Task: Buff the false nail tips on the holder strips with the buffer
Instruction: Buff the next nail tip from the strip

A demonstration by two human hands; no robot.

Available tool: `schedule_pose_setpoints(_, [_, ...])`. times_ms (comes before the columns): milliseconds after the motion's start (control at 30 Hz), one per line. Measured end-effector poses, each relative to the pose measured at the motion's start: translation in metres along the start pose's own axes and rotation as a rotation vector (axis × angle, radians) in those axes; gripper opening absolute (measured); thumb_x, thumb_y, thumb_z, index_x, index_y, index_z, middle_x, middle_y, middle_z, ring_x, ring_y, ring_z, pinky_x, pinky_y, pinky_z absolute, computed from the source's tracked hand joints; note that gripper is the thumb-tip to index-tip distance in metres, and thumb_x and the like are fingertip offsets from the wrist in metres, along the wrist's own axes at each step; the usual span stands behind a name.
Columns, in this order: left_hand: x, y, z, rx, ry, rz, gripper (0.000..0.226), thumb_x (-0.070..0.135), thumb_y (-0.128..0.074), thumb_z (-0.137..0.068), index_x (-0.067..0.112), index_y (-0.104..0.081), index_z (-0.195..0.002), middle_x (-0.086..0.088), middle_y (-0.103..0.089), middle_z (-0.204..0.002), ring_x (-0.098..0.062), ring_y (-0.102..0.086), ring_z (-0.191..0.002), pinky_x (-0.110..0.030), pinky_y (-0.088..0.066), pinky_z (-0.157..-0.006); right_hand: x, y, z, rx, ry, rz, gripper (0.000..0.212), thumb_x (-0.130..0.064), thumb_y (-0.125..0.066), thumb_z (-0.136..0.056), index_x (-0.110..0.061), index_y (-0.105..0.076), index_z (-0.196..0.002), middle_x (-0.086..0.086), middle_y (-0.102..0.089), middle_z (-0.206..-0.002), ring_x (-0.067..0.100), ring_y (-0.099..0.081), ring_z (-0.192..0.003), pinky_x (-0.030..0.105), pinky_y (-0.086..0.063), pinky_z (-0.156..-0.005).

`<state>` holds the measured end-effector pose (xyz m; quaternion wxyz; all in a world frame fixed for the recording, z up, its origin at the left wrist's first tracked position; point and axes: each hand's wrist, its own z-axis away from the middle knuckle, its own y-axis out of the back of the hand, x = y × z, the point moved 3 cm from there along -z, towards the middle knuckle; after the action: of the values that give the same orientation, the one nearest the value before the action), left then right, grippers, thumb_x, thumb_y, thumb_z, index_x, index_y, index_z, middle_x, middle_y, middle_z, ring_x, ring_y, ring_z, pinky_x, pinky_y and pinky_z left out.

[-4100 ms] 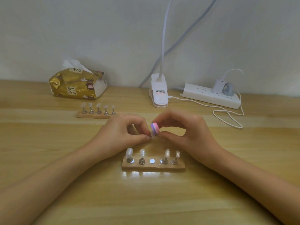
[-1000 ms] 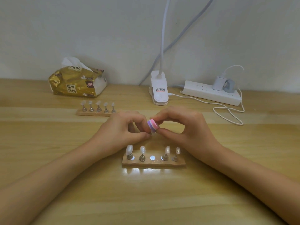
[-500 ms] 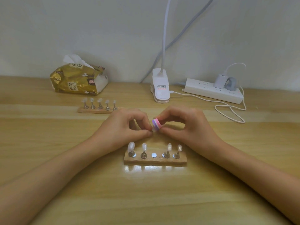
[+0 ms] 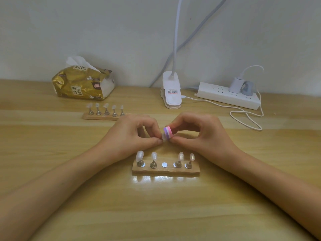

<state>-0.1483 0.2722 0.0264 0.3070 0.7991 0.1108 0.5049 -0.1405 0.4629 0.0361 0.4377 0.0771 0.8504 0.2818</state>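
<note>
Over the middle of the pale, glossy wooden desk (image 4: 52,153), the left hand (image 4: 133,134) pinches a small translucent nail tip (image 4: 163,137) between curled thumb and forefinger, with the other fingers folded in. The right hand (image 4: 199,133) grips the buffer (image 4: 168,133), a short rounded block of pink and purple layers, between thumb and bent fingers. Its purple face touches the tip.

Just nearer the person lies a rough-edged, cork-coloured holder strip (image 4: 165,170). It carries four cone-shaped metal stands, each topped with one of the milky oval tips (image 4: 139,155), and a bare round metal disc (image 4: 164,164) in the middle slot. A second holder strip (image 4: 102,117), with five small clear tips on metal cones, lies toward the far edge, left of the hands.

Along the far edge stand a crinkled gold tissue pack (image 4: 81,84) at the left, a smooth white clip lamp base (image 4: 172,92) in the centre, and a long white power strip (image 4: 227,96) at the right. A thin white cable (image 4: 246,119) loops over the wood beside it.
</note>
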Motion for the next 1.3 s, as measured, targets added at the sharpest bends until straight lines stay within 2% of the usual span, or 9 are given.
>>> schedule_pose_setpoints(67, [0.0004,0.0003,0.0,0.003,-0.002,-0.004,0.017,0.014,-0.084,-0.073,0.026,-0.071,-0.068,0.016,-0.065,-0.067,-0.001,-0.054,-0.054,-0.009,-0.036,-0.054,-0.0017,0.0001,-0.0001,0.025,0.044,0.017,0.012,-0.003,-0.08,-0.082,-0.001,-0.073,-0.092,0.004,-0.076,-0.088,0.013,-0.074,-0.086,0.031,-0.058,-0.088])
schedule_pose_setpoints(200, [0.0001,-0.0002,-0.0003,-0.002,-0.003,0.005,0.018,0.013,-0.083,-0.074,0.025,-0.071,-0.069,0.012,-0.066,-0.069,-0.002,-0.054,-0.053,-0.01,-0.038,-0.055,-0.0017,-0.0019,-0.0008,-0.005,0.021,0.033,0.01,-0.006,-0.079,-0.084,0.0,-0.072,-0.089,0.005,-0.076,-0.086,0.016,-0.074,-0.084,0.036,-0.059,-0.087])
schedule_pose_setpoints(300, [-0.0004,0.0004,0.0002,0.005,-0.005,-0.004,0.019,0.013,-0.083,-0.074,0.026,-0.071,-0.069,0.017,-0.063,-0.065,-0.002,-0.053,-0.053,-0.009,-0.036,-0.054,-0.0042,-0.0006,-0.0016,0.029,0.09,0.059,0.01,-0.008,-0.079,-0.085,-0.002,-0.072,-0.089,0.002,-0.075,-0.085,0.013,-0.073,-0.083,0.03,-0.058,-0.085])
schedule_pose_setpoints(400, [-0.0005,0.0003,0.0003,0.006,-0.012,-0.012,0.02,0.014,-0.084,-0.074,0.027,-0.07,-0.068,0.016,-0.065,-0.068,-0.002,-0.055,-0.054,-0.01,-0.037,-0.054,-0.0022,-0.0017,-0.0011,-0.022,0.039,0.035,0.009,-0.006,-0.078,-0.084,-0.001,-0.071,-0.088,0.002,-0.075,-0.086,0.015,-0.073,-0.083,0.037,-0.059,-0.086])
schedule_pose_setpoints(733, [0.0004,0.0004,-0.0002,0.013,-0.013,-0.026,0.023,0.015,-0.083,-0.074,0.031,-0.068,-0.066,0.018,-0.063,-0.064,-0.003,-0.055,-0.054,-0.008,-0.034,-0.053,-0.0031,-0.0012,-0.0014,0.003,0.095,0.041,0.01,-0.008,-0.079,-0.085,-0.002,-0.072,-0.089,0.0,-0.075,-0.086,0.014,-0.073,-0.084,0.034,-0.059,-0.086])
schedule_pose_setpoints(1033, [0.0011,0.0001,-0.0007,0.001,-0.009,-0.022,0.02,0.014,-0.083,-0.074,0.025,-0.069,-0.067,0.017,-0.064,-0.065,-0.003,-0.055,-0.053,-0.01,-0.036,-0.053,-0.0015,-0.0012,-0.0019,-0.034,0.042,0.028,0.012,-0.002,-0.08,-0.082,0.001,-0.071,-0.089,0.005,-0.075,-0.088,0.015,-0.073,-0.085,0.036,-0.059,-0.088])
schedule_pose_setpoints(1133, [0.0014,-0.0007,-0.0007,-0.003,-0.012,-0.015,0.022,0.013,-0.083,-0.074,0.026,-0.068,-0.066,0.019,-0.061,-0.062,-0.003,-0.054,-0.052,-0.009,-0.034,-0.052,-0.0047,0.0003,-0.0019,0.004,0.109,0.046,0.011,-0.006,-0.079,-0.083,-0.001,-0.072,-0.09,0.002,-0.075,-0.088,0.014,-0.073,-0.085,0.033,-0.058,-0.088])
schedule_pose_setpoints(1233, [0.0008,0.0004,-0.0002,0.0,-0.006,-0.005,0.021,0.014,-0.083,-0.074,0.026,-0.069,-0.066,0.018,-0.063,-0.064,-0.003,-0.054,-0.053,-0.01,-0.035,-0.053,-0.0029,-0.0001,-0.0031,-0.038,0.064,0.039,0.011,-0.004,-0.079,-0.083,0.002,-0.071,-0.09,0.004,-0.076,-0.089,0.015,-0.073,-0.086,0.036,-0.058,-0.088])
schedule_pose_setpoints(1300, [0.0016,0.0,0.0003,-0.005,-0.014,-0.003,0.021,0.013,-0.083,-0.074,0.026,-0.068,-0.066,0.019,-0.061,-0.061,-0.002,-0.054,-0.052,-0.008,-0.034,-0.052,-0.0036,0.0005,-0.0022,-0.006,0.085,0.039,0.012,-0.006,-0.08,-0.083,0.0,-0.072,-0.09,0.003,-0.076,-0.088,0.016,-0.073,-0.085,0.037,-0.058,-0.087])
